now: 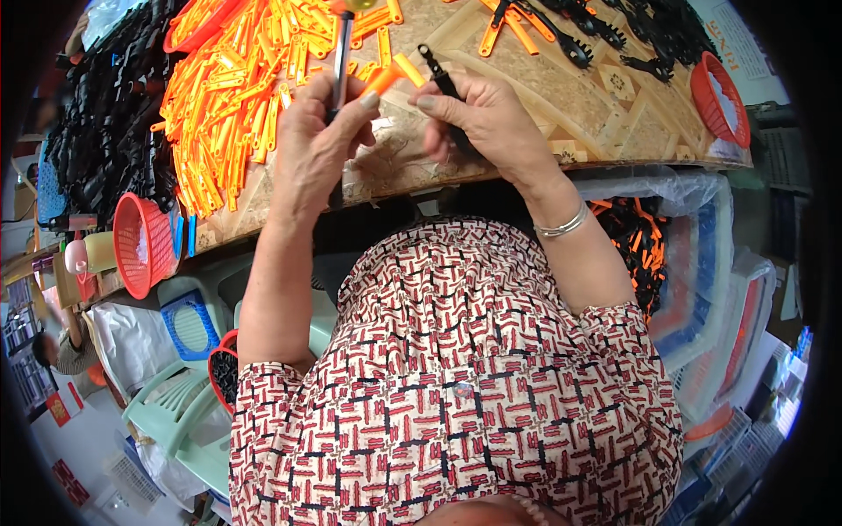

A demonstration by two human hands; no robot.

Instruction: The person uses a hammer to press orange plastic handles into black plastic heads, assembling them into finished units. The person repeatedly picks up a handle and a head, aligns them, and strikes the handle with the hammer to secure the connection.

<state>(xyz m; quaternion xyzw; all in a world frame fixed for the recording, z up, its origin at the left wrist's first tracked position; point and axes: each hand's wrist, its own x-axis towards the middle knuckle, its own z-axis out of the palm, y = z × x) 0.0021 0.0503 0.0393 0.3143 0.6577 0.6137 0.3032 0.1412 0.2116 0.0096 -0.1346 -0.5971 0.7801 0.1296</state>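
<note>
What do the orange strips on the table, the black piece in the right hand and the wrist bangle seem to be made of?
Orange strips: likely moulded plastic, uniform bright colour, identical shapes, slight gloss.
Black piece in the right hand: probably plastic too, dull black, moulded notches.
Bangle: looks like metal, silvery with bright glints.

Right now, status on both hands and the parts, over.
Left hand shut on tool and orange part. Right hand shut on black part. Parts apart, nothing between. Orange pile beside left.
</note>
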